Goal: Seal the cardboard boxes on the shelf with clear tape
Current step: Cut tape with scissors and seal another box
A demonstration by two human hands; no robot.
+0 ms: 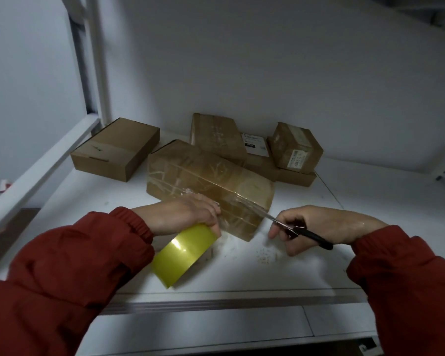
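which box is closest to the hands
The large tape-wrapped box at the front. The left hand, gripping the tape roll, is against it and the scissors in the right hand reach its corner; the others sit behind.

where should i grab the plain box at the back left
Probably its near short end, coming from the front left: the plain box lies flat with that end toward you, and the taped box sits close on its right.

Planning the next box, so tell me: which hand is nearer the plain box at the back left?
Left. The left hand, holding the tape roll, sits in front and right of that box; the right hand, with scissors, is farther right.
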